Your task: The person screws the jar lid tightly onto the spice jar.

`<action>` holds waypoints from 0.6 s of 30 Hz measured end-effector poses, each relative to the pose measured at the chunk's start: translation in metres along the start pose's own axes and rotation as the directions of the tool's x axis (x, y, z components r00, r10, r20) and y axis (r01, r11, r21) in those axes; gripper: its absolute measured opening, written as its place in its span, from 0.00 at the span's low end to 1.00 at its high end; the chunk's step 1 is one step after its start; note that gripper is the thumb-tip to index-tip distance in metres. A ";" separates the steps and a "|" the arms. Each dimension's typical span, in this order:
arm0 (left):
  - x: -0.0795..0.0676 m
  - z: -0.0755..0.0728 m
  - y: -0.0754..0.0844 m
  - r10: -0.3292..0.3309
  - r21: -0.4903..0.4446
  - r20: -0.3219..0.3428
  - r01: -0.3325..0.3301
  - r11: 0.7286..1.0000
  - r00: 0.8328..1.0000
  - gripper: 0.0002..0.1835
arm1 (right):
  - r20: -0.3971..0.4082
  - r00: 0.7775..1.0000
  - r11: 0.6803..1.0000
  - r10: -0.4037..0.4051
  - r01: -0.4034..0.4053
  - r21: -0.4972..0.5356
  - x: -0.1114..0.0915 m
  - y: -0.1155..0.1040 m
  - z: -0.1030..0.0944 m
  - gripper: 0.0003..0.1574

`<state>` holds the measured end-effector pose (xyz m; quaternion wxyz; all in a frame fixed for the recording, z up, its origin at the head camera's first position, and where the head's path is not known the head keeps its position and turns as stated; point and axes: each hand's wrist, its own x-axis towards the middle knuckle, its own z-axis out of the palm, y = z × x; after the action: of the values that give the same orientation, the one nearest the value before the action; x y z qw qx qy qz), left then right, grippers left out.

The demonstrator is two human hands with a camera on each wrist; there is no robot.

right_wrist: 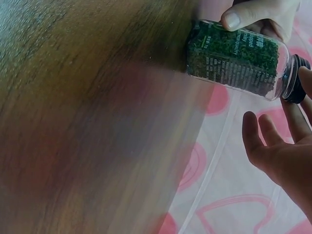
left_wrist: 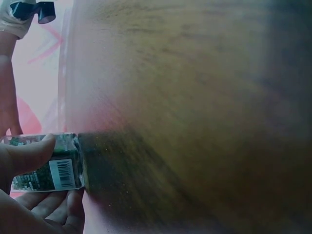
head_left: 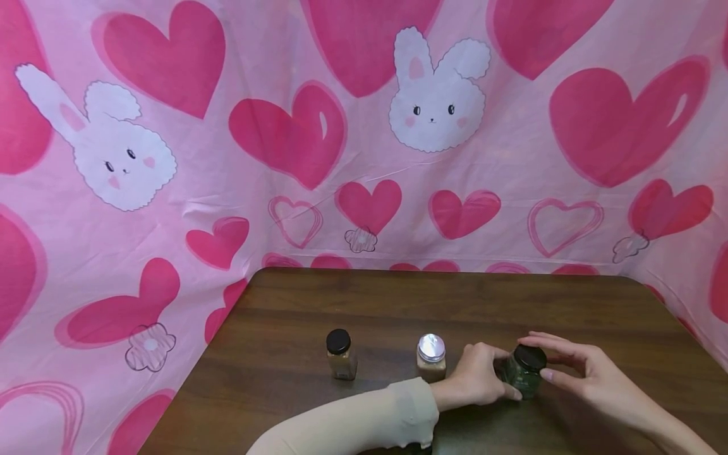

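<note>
A clear spice jar of green dried herbs (head_left: 520, 381) with a black lid (head_left: 530, 357) stands upright on the table at the right. My left hand (head_left: 478, 376) grips its body from the left, thumb on the near side; the left wrist view shows the thumb across the jar (left_wrist: 61, 170) beside a barcode label. My right hand (head_left: 594, 376) pinches the lid between thumb and fingers from the right. In the right wrist view, the other fingers of that hand (right_wrist: 287, 156) extend below the lid, apart from the glass.
To the left on the wooden table (head_left: 284, 322) stand a brown spice jar with a black cap (head_left: 341, 363) and a tan-filled jar with a silver top (head_left: 431, 357), close beside my left wrist. Something dark shows partly below the left sleeve (head_left: 364, 417). A pink heart-print cloth (head_left: 341, 145) hangs behind.
</note>
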<state>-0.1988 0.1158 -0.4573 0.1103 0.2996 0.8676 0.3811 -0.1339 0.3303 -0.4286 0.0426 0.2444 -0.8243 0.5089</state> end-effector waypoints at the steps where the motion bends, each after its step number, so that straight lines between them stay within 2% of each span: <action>1: 0.000 0.000 0.000 0.000 -0.001 0.000 0.000 1.000 1.000 0.29 | -0.005 1.000 1.000 0.002 -0.002 -0.012 0.000 0.000 0.000 0.30; 11: -0.001 0.000 0.001 -0.010 -0.019 0.003 0.010 1.000 1.000 0.29 | -0.064 0.998 0.988 0.023 -0.033 -0.153 0.000 -0.002 0.003 0.30; 18: -0.001 0.001 0.000 -0.005 -0.007 -0.001 0.005 1.000 1.000 0.28 | -0.098 0.995 0.978 -0.001 -0.020 -0.209 -0.001 0.003 0.003 0.32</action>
<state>-0.1980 0.1158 -0.4576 0.1118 0.2970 0.8671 0.3840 -0.1332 0.3288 -0.4329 0.1059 0.2094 -0.8714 0.4307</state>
